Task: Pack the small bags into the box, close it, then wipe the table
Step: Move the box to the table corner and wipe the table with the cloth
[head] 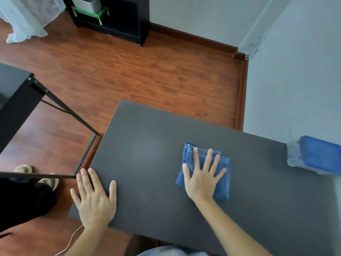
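Soft, light folded blue cloth on dark worktop, best pressed flat under right hand, fingers spread apart; left hand flat at near-left edge, fingers slightly apart.

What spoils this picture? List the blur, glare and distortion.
Head view: wide-angle bending curves the table edges and the wall corner; a soft, pale sheen sits on the tabletop left of the cloth; the box at the right edge is smeared and soft; both hands, left and right, look fairly sharp; light is even, with faint shadows only.
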A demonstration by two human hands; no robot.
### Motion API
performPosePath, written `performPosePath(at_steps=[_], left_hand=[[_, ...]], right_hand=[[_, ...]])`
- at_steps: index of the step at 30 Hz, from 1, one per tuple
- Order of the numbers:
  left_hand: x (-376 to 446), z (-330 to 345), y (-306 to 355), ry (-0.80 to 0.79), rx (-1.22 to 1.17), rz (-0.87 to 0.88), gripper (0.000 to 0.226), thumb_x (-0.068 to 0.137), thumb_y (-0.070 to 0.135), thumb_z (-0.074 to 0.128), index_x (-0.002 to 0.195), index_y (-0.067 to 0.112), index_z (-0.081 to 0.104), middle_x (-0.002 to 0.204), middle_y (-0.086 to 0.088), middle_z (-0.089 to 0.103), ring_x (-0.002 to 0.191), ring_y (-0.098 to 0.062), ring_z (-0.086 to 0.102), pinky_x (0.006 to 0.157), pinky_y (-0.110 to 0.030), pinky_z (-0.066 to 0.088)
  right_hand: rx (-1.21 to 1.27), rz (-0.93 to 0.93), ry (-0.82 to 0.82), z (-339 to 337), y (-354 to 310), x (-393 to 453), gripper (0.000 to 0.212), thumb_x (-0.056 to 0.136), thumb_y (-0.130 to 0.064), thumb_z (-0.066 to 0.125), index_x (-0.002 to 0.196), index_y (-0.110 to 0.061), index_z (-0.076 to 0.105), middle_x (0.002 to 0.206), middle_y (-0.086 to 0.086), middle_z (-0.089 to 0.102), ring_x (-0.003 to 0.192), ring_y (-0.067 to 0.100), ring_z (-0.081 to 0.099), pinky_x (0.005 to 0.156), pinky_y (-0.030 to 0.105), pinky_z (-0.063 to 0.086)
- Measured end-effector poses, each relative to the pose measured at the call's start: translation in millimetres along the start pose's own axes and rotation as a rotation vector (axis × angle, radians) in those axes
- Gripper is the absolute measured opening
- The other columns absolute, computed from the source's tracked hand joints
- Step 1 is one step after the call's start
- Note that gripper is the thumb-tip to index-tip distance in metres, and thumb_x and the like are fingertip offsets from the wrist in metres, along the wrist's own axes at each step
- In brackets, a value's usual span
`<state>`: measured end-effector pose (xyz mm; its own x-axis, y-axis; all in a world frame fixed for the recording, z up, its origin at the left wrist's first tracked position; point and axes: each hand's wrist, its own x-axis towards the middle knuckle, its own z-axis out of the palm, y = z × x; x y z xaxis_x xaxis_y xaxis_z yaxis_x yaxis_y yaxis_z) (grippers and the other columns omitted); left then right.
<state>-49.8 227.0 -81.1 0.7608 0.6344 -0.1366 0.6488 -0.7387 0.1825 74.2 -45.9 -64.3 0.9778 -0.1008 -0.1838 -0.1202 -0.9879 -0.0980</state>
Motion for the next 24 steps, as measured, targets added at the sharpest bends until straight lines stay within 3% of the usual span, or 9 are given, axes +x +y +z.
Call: performPosePath(at_steps=[3,5,7,9,11,13,17,20,24], left_hand=[[-5,-3,2,-0.010,-0.007,0.003,0.080,0.092,0.060,0.022,0.152,0.010,0.007,0.161,-0.016,0.012,0.150,-0.029,0.006,0.116,-0.059,0.013],[-5,-1,2,0.008,-0.006,0.009,0.080,0.092,0.060,0.020,0.153,0.011,0.006,0.161,-0.015,0.012,0.150,-0.028,0.006,0.116,-0.059,0.013],[-2,0,1,0.010,0.001,-0.001,0.080,0.092,0.062,0.019,0.153,0.012,0.006,0.161,-0.014,0.012,0.150,-0.027,0.005,0.116,-0.058,0.013],[-2,2,1,-0.005,0.008,-0.001,0.080,0.092,0.062,0.018,0.153,0.012,0.005,0.162,-0.013,0.011,0.150,-0.026,0.004,0.117,-0.057,0.012],[-1,4,1,0.010,0.015,-0.001,0.079,0.092,0.062,0.018,0.153,0.013,0.006,0.162,-0.012,0.011,0.150,-0.025,0.003,0.118,-0.056,0.011],[0,3,2,0.006,0.022,-0.011,0.079,0.092,0.061,0.019,0.153,0.012,0.007,0.162,-0.011,0.010,0.150,-0.025,0.003,0.119,-0.055,0.011],[-3,-2,4,0.007,0.032,-0.015,0.078,0.092,0.060,0.022,0.153,0.011,0.012,0.162,-0.012,0.013,0.150,-0.027,0.007,0.119,-0.054,0.012],[-6,-5,7,0.010,0.038,-0.018,0.078,0.093,0.060,0.020,0.153,0.011,0.012,0.162,-0.011,0.013,0.150,-0.026,0.007,0.119,-0.053,0.013],[-4,-7,6,-0.004,0.050,-0.024,0.077,0.094,0.060,0.018,0.154,0.014,0.010,0.163,-0.008,0.011,0.151,-0.024,0.004,0.120,-0.051,0.011]], right_hand=[[-0.090,-0.431,-0.059,14,-6,-58,0.064,0.094,-0.066,0.031,0.153,-0.042,0.020,0.164,0.010,0.015,0.150,0.039,0.012,0.112,0.071,0.010],[-0.110,-0.509,-0.065,12,40,-70,0.065,0.092,-0.069,0.029,0.152,-0.045,0.018,0.165,0.005,0.011,0.151,0.036,0.012,0.112,0.070,0.017],[-0.116,-0.373,-0.072,-2,92,-54,0.067,0.091,-0.072,0.023,0.152,-0.045,0.018,0.165,0.005,0.012,0.151,0.035,0.011,0.111,0.070,0.017],[-0.109,-0.114,-0.094,-20,122,-12,0.073,0.088,-0.076,0.013,0.153,-0.043,0.017,0.164,0.008,0.012,0.150,0.037,0.008,0.110,0.072,0.016],[0.006,0.134,-0.064,-35,104,44,0.079,0.084,-0.079,0.005,0.154,-0.042,0.012,0.164,0.011,0.008,0.150,0.039,0.002,0.110,0.075,0.013],[0.089,0.177,-0.025,-40,50,85,0.078,0.085,-0.077,0.006,0.154,-0.041,0.007,0.164,0.014,0.003,0.150,0.040,-0.003,0.110,0.075,0.010],[-0.012,-0.326,-0.028,-2,-59,42,0.064,0.094,-0.065,0.027,0.153,-0.043,0.016,0.164,0.012,0.010,0.150,0.040,0.004,0.112,0.072,0.005],[-0.040,-0.644,-0.023,17,-75,-19,0.061,0.093,-0.061,0.033,0.151,-0.046,0.020,0.163,0.010,0.018,0.150,0.040,0.011,0.111,0.072,0.013],[-0.026,-0.529,-0.023,7,-93,28,0.065,0.091,-0.068,0.027,0.151,-0.046,0.017,0.163,0.009,0.014,0.150,0.039,0.006,0.111,0.072,0.010]])
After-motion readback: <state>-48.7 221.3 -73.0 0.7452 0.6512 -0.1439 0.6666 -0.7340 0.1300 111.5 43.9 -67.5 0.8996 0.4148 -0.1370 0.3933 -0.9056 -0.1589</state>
